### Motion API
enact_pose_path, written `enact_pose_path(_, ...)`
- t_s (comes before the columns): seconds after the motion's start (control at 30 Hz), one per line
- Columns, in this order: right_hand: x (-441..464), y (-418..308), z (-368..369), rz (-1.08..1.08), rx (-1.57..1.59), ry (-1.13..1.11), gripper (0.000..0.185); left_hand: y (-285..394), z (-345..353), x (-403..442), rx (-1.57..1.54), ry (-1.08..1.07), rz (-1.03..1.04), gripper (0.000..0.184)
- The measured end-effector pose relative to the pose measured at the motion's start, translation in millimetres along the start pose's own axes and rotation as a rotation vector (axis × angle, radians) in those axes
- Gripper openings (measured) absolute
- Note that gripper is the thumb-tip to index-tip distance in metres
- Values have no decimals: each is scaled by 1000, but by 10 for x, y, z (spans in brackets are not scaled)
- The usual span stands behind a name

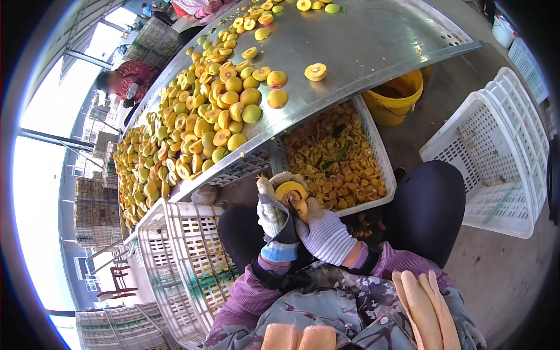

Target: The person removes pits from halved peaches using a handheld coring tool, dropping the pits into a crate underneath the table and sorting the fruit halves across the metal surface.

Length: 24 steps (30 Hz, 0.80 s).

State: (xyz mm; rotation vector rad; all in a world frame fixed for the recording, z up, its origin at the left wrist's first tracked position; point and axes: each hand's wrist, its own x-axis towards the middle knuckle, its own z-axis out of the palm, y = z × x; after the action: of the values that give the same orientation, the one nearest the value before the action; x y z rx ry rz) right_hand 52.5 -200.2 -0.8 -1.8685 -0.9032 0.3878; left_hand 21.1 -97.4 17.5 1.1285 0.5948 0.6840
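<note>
My left hand, in a greyish-white knit glove with a blue cuff, grips a yellow peach half with its cut face up. My right hand, in a striped white and purple glove, is closed right against the fruit. Between its fingers and the peach half is a brownish thing whose kind I cannot make out. Both hands are over my lap, in front of the steel table's edge. Just beyond them, a white crate holds many cut fruit pieces.
Halved yellow peaches are heaped along the left of the steel table. A yellow bucket stands under its edge. White plastic crates stand at my right and left. Another person sits across the table.
</note>
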Motion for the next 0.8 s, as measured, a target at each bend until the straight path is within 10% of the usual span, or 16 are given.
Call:
enact_pose_path(0.4,100,91,-100,30,236,-174,29,70,26,-1,303,-141,252,57)
enact_pose_path(0.8,72,-49,-349,303,966,-685,22,374,-52,58,573,-380,-47,61)
